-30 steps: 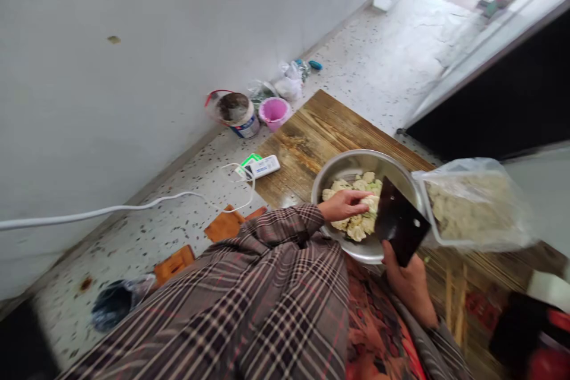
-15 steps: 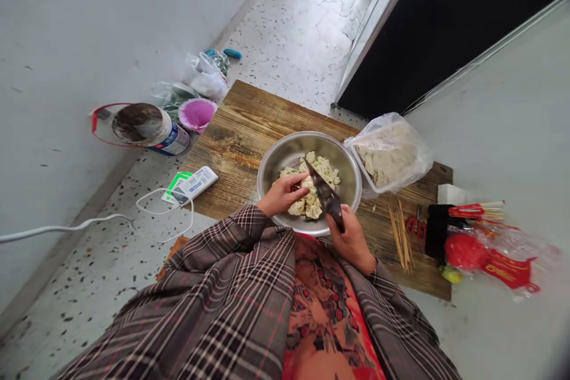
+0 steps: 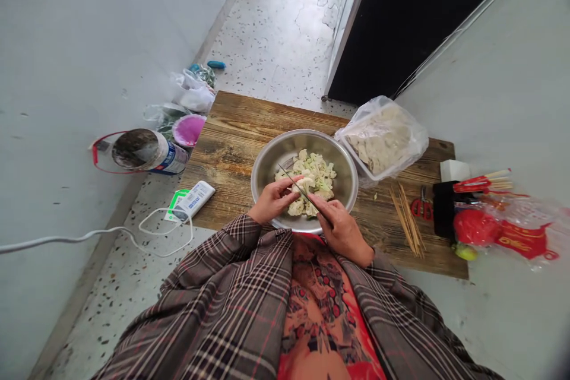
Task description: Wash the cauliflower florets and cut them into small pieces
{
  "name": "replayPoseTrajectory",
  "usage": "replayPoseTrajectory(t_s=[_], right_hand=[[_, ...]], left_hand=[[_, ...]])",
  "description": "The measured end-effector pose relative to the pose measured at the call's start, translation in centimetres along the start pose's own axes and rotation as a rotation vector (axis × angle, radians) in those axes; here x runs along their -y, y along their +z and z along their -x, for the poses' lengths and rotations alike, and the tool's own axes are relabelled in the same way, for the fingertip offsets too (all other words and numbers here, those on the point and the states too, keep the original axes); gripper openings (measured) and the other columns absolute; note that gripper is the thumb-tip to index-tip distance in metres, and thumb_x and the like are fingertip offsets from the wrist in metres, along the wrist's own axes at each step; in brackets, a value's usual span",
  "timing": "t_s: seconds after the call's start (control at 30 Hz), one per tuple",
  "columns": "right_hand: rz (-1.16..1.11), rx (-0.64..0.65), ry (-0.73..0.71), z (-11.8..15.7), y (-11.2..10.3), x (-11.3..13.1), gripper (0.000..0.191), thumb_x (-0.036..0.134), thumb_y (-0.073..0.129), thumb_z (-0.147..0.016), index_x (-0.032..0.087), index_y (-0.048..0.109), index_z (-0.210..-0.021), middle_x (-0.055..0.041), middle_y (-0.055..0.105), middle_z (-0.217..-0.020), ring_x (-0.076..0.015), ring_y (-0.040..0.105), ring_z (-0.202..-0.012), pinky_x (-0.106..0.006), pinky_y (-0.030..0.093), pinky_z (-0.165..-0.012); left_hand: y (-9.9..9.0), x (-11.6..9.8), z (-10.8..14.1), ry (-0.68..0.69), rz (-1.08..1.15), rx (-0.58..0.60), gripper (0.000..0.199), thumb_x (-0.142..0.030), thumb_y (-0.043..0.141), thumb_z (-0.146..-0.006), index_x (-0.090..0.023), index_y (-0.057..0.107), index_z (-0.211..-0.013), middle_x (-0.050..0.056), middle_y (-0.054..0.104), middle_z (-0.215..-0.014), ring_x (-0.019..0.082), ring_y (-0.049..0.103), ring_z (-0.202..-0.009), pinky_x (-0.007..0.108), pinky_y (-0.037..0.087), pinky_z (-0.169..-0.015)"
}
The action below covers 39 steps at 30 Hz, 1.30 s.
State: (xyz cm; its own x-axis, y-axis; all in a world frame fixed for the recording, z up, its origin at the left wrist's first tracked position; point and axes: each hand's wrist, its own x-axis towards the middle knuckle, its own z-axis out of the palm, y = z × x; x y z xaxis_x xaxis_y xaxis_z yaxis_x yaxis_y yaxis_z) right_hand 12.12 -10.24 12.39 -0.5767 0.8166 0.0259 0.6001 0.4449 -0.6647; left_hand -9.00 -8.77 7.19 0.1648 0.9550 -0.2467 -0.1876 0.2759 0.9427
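Note:
A wide steel bowl (image 3: pixel 268 154) stands on the wooden table (image 3: pixel 240 124), with pale cauliflower pieces (image 3: pixel 318 172) in it. Over the bowl's near left side, my left hand (image 3: pixel 272 200) pinches a piece of cauliflower (image 3: pixel 301 185) between thumb and fingers. My right hand (image 3: pixel 342 228) is wrapped round the handle of a dark knife (image 3: pixel 294 181), most of the handle hidden by the fingers. The blade is seen nearly edge-on, slanting up and left across the held piece, close to the left fingertips.
Right of the bowl sits a bagged white tray (image 3: pixel 383 136). Wooden skewers (image 3: pixel 407 219), red scissors (image 3: pixel 421 208), a white box (image 3: pixel 454 170) and red packets (image 3: pixel 523 237) lie farther right. A power bank (image 3: pixel 198 200) with a cable is at the left edge, a bucket (image 3: pixel 151 151) beyond.
The knife has turned from showing its broad side to nearly edge-on, and my right hand has rolled over it, nearer my left hand. The whole view has shifted slightly.

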Motion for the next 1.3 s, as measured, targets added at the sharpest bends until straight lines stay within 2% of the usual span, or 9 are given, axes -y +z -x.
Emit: replayPoseTrajectory(t_s=[0.23,0.4,0.6,0.77,0.87,0.93,1.13,1.2,1.3], right_hand=[[-0.012,-0.001,-0.014,0.1,0.5,-0.8,0.053,0.017,0.042,-0.094,0.028,0.039,-0.145,-0.0045,0.053,-0.141,-0.0222,0.055,-0.116,-0.042,0.049,-0.099],[0.044,-0.007,-0.002,0.0,1.1,-0.8,0.055,0.012,0.041,-0.092,0.025,0.039,-0.145,-0.0049,0.051,-0.143,-0.0224,0.050,-0.124,-0.042,0.045,-0.103],[-0.003,-0.123,-0.012,-0.1,2.0,-1.1,0.046,0.018,0.042,-0.095,0.025,0.046,-0.140,-0.0065,0.059,-0.134,-0.0210,0.055,-0.119,-0.040,0.048,-0.100],[-0.044,-0.133,-0.034,0.0,2.3,-1.3,0.038,0.023,0.043,-0.097,0.023,0.052,-0.134,-0.0081,0.064,-0.125,-0.0214,0.059,-0.114,-0.039,0.051,-0.097],[-0.060,-0.138,0.009,0.3,2.5,-1.5,0.032,0.025,0.044,-0.096,0.022,0.058,-0.125,-0.0088,0.068,-0.114,-0.0223,0.062,-0.106,-0.039,0.054,-0.090],[-0.044,-0.134,0.045,0.7,2.7,-1.5,0.030,0.026,0.043,-0.096,0.022,0.061,-0.120,-0.0088,0.070,-0.107,-0.0226,0.063,-0.101,-0.038,0.054,-0.087],[0.044,-0.115,0.112,1.3,3.4,-1.8,0.030,0.030,0.038,-0.097,0.022,0.062,-0.114,-0.0096,0.069,-0.104,-0.0224,0.061,-0.098,-0.039,0.052,-0.087],[0.041,-0.151,0.175,1.5,3.4,-2.3,0.030,0.036,0.039,-0.096,0.020,0.064,-0.103,-0.0100,0.069,-0.096,-0.0230,0.062,-0.093,-0.038,0.051,-0.083],[0.047,-0.268,0.370,1.7,2.7,-3.5,0.037,0.048,0.042,-0.092,0.018,0.063,-0.085,-0.0101,0.067,-0.079,-0.0236,0.062,-0.077,-0.035,0.050,-0.070]], left_hand=[[0.6,1.0,-0.1,-0.043,0.072,0.077,0.049,-0.035,0.068,-0.079,-0.019,0.064,-0.125,0.006,0.069,-0.111,0.014,0.057,-0.079,0.024,0.045,-0.071],[1.3,1.2,0.1,-0.042,0.094,0.013,0.049,-0.039,0.069,-0.078,-0.018,0.066,-0.122,0.006,0.070,-0.107,0.017,0.058,-0.082,0.026,0.045,-0.074],[1.9,1.5,-0.2,-0.066,0.253,-0.031,0.048,-0.041,0.074,-0.073,-0.015,0.068,-0.113,0.007,0.068,-0.101,0.015,0.058,-0.082,0.024,0.045,-0.069],[1.8,2.0,-0.4,-0.078,0.355,-0.026,0.041,-0.036,0.078,-0.070,-0.017,0.063,-0.102,0.003,0.065,-0.092,0.011,0.056,-0.077,0.021,0.043,-0.064],[1.8,2.5,-0.3,-0.119,0.367,0.009,0.042,-0.032,0.078,-0.068,-0.016,0.061,-0.103,0.004,0.064,-0.094,0.011,0.056,-0.078,0.020,0.041,-0.063],[2.2,2.9,-0.4,-0.135,0.346,-0.010,0.039,-0.030,0.077,-0.069,-0.016,0.060,-0.101,0.003,0.064,-0.091,0.010,0.055,-0.076,0.019,0.039,-0.060],[4.9,3.7,-1.6,-0.136,0.274,-0.211,0.024,-0.029,0.068,-0.071,-0.015,0.057,-0.087,-0.002,0.058,-0.071,0.007,0.047,-0.058,0.019,0.034,-0.053],[5.4,4.1,-1.7,-0.154,0.268,-0.245,0.020,-0.027,0.066,-0.070,-0.015,0.055,-0.082,-0.002,0.057,-0.069,0.007,0.047,-0.057,0.020,0.035,-0.054],[4.9,5.1,-1.3,-0.251,0.256,-0.236,0.021,-0.020,0.063,-0.066,-0.015,0.057,-0.085,-0.001,0.060,-0.070,0.008,0.050,-0.057,0.020,0.035,-0.053]])
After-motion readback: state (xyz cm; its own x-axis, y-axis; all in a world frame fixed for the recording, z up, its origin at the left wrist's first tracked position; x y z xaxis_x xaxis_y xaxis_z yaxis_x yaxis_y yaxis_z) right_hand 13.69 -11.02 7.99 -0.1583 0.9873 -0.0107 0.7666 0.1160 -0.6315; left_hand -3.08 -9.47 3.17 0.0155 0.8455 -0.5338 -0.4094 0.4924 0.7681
